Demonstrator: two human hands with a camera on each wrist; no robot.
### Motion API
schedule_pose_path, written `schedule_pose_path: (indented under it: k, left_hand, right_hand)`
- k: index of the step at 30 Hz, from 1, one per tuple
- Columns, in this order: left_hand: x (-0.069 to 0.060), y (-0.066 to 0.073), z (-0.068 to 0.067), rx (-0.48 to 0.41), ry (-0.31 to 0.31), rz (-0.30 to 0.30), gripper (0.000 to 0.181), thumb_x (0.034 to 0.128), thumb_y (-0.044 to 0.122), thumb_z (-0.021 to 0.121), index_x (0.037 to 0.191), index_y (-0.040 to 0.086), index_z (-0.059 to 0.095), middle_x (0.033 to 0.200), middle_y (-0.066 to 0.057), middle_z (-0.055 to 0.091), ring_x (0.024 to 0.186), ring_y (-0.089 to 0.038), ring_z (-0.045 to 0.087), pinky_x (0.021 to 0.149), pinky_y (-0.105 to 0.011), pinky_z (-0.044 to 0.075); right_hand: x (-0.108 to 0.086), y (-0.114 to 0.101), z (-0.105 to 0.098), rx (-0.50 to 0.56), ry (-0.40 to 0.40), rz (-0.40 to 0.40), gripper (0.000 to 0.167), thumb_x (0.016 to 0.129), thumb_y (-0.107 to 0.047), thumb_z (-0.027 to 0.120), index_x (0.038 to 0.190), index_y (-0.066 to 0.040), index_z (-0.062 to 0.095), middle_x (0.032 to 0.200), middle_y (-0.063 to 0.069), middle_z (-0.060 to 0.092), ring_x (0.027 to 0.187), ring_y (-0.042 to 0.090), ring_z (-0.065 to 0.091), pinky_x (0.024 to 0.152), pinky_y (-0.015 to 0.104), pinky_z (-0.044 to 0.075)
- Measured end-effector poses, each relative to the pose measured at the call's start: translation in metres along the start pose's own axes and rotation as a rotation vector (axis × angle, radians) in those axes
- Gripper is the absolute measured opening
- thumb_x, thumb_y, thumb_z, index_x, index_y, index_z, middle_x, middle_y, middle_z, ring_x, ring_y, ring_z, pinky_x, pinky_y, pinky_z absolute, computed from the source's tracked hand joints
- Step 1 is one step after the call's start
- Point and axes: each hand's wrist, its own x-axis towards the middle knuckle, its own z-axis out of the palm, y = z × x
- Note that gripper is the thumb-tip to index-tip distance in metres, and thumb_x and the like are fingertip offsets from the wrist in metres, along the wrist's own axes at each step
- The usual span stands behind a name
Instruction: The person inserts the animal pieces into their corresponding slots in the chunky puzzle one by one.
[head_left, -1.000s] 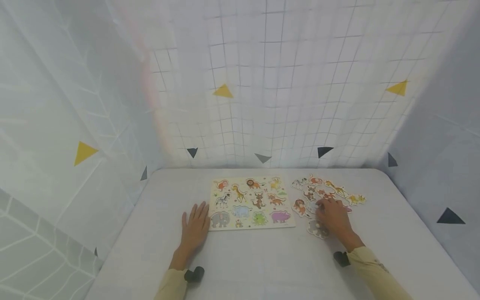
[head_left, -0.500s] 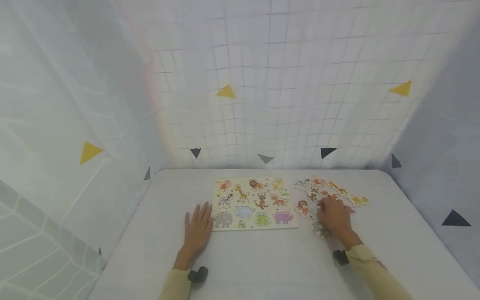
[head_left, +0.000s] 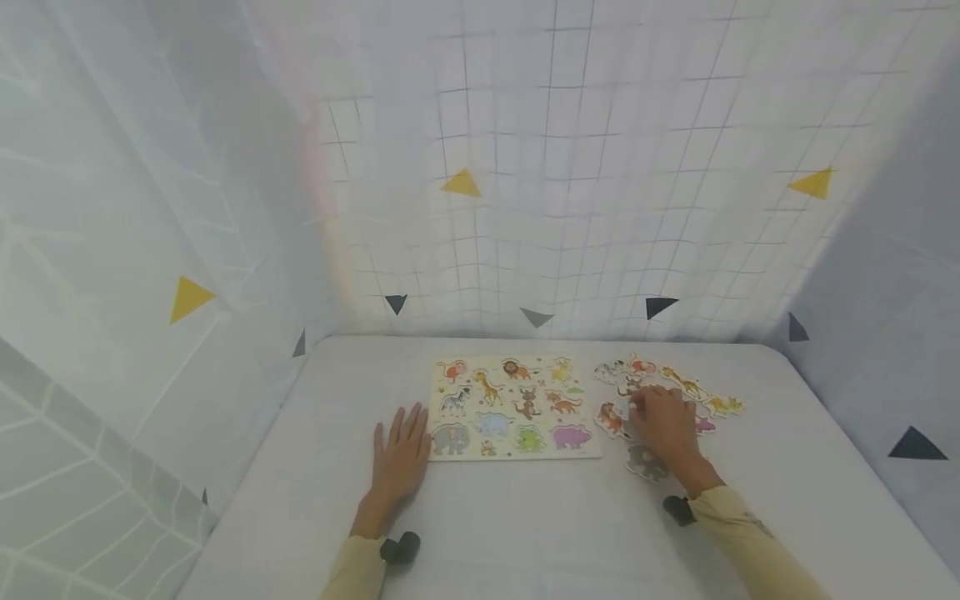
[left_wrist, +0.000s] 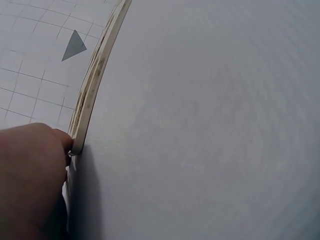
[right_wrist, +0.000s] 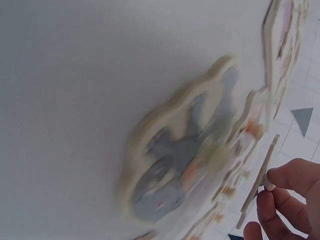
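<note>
Head view: on a white counter [head_left: 510, 529] lies a flat, rectangular, cream wooden puzzle board [head_left: 501, 396] printed with coloured animals. The left hand [head_left: 401, 458], palm down with fingers extended, rests on the counter at the board's left edge and has hold of nothing. To the right of the board, animal-shaped wooden pieces lie close together, including a black-and-white zebra piece [head_left: 611, 370], a yellow-and-brown giraffe piece [head_left: 682, 382], a brown-maned lion piece [head_left: 612, 420] and a grey elephant piece [head_left: 643, 463]. The right hand [head_left: 666, 425] is among them, covering some. Behind the counter, a white grid-lined backdrop [head_left: 570, 225] carries 2 yellow triangles [head_left: 461, 182].

Left wrist view: the left hand touches the near end of the board, seen edge-on; most of its fingers are hidden.

Right wrist view: the thumb and fingers, nearly closed, pinch the small pale knob [right_wrist: 269, 187] of 1 thin wooden piece [right_wrist: 261, 173], tilted and seen edge-on; its animal cannot be told. The elephant piece lies nearer the camera, blurred.
</note>
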Motion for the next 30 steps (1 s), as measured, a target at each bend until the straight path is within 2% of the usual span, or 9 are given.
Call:
schedule_pose_path:
  k: [7,13,18,22,30]
  left_hand:
    - [-0.001,-0.003,0.0,0.044,-0.021,-0.012,0.056,0.1105,0.034,0.035,0.162,0.012,0.031,0.172,-0.007,0.027,0.162,-0.036,0.018,0.131,-0.067,0.005]
    - [-0.001,0.0,-0.001,0.014,-0.013,-0.015,0.056,0.1102,0.034,0.036,0.161,0.012,0.033,0.172,-0.008,0.028,0.162,-0.036,0.019,0.131,-0.067,0.004]
    - [-0.001,-0.001,0.0,0.023,-0.011,-0.015,0.055,0.1105,0.033,0.036,0.161,0.012,0.033,0.172,-0.008,0.028,0.162,-0.036,0.019,0.131,-0.067,0.005]
    - [0.0,-0.003,0.001,0.031,-0.017,-0.013,0.056,0.1107,0.034,0.035,0.162,0.012,0.032,0.172,-0.007,0.027,0.162,-0.036,0.017,0.131,-0.067,0.004]
    - [0.002,-0.006,0.005,0.029,-0.037,-0.02,0.056,0.111,0.036,0.032,0.163,0.015,0.029,0.173,-0.005,0.024,0.163,-0.034,0.015,0.131,-0.066,0.002]
  right_hand:
    - [0.004,-0.024,0.01,0.068,-0.017,-0.043,0.016,0.092,-0.011,0.068,0.105,-0.002,0.072,0.108,0.021,0.073,0.106,0.044,0.06,0.091,0.063,0.043]
    - [0.006,-0.047,0.017,0.099,0.004,-0.074,0.014,0.091,-0.01,0.07,0.103,-0.003,0.072,0.102,0.018,0.074,0.099,0.039,0.063,0.082,0.055,0.047]
    - [0.008,-0.07,0.024,0.106,0.017,-0.125,0.013,0.089,-0.009,0.072,0.101,-0.004,0.073,0.101,0.017,0.075,0.096,0.038,0.063,0.081,0.053,0.05]
    - [0.008,-0.091,0.035,0.086,0.019,-0.158,0.013,0.088,-0.012,0.072,0.098,-0.005,0.073,0.099,0.015,0.075,0.095,0.039,0.063,0.08,0.053,0.052]
    - [0.001,-0.129,0.059,0.135,-0.023,-0.174,0.01,0.089,-0.015,0.074,0.097,-0.01,0.073,0.098,0.01,0.073,0.097,0.034,0.062,0.084,0.05,0.05]
